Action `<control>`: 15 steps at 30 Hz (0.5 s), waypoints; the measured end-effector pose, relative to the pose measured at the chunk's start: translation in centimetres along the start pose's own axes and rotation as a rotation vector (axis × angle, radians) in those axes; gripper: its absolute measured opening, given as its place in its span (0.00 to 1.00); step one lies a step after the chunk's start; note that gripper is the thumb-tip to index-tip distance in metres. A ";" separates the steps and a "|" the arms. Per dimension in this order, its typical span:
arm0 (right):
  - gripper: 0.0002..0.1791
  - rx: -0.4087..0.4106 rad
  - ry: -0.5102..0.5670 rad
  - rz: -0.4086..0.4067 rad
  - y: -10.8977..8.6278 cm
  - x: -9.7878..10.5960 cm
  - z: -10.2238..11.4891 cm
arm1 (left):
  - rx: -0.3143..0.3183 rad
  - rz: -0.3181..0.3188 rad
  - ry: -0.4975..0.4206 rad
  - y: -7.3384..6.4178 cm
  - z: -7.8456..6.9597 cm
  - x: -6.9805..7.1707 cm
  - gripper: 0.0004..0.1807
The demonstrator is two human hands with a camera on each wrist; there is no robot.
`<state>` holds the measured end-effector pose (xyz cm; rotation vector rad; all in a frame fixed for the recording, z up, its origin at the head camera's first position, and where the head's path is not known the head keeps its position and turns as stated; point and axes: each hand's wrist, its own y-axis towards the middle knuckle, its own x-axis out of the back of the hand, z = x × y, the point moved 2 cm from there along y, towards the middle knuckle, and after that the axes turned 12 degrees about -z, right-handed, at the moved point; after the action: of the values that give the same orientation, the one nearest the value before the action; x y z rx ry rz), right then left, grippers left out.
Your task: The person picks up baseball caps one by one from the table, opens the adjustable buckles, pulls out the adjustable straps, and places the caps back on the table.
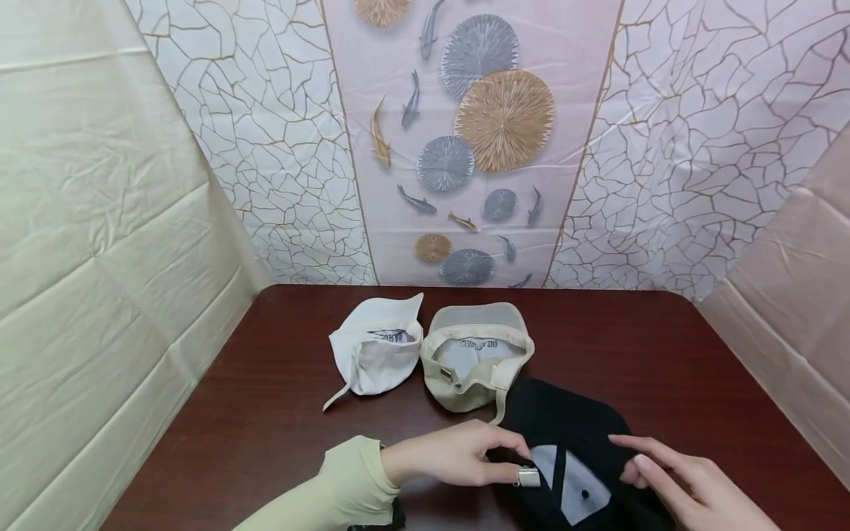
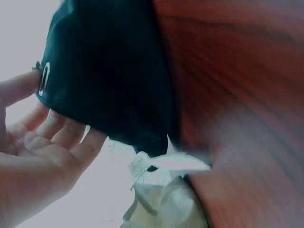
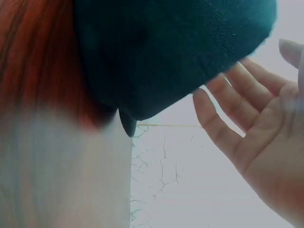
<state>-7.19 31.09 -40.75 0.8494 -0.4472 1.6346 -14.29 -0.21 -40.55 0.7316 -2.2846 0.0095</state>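
Note:
A black cap (image 1: 564, 409) lies opening-up at the front right of the table, its grey lining showing inside. My left hand (image 1: 458, 453) pinches the cap's back edge by the metal strap buckle (image 1: 528, 478). In the left wrist view the thumb is at the buckle (image 2: 45, 78) and the other fingers pass behind the dark fabric. My right hand (image 1: 697, 479) is at the cap's right side with loosely extended fingers. The right wrist view has its fingertips (image 3: 203, 100) right at the lower edge of the cap (image 3: 161, 57).
Behind the black cap, a beige cap (image 1: 458, 394) and a white cap (image 1: 385, 365) sit side by side on the dark wooden table (image 1: 252, 413). A small dark thing (image 1: 398, 515) shows under my left sleeve. Cloth curtains (image 1: 99, 258) enclose the table.

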 end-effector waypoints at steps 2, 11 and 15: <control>0.20 0.005 0.040 0.065 -0.1 -0.1 -0.4 | -0.019 0.024 0.022 -0.3 0.2 0.1 0.11; 0.24 0.223 0.403 0.439 -1.1 -3.5 -3.1 | -0.147 0.175 0.146 -2.1 0.8 -1.1 0.15; 0.23 0.288 0.397 0.423 -1.8 -4.3 -2.5 | -0.150 0.268 0.166 -2.3 0.7 -1.8 0.16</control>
<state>-5.97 30.35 -45.82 0.6378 -0.1123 2.2408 -12.54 -1.41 -42.74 0.3322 -2.1798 0.0233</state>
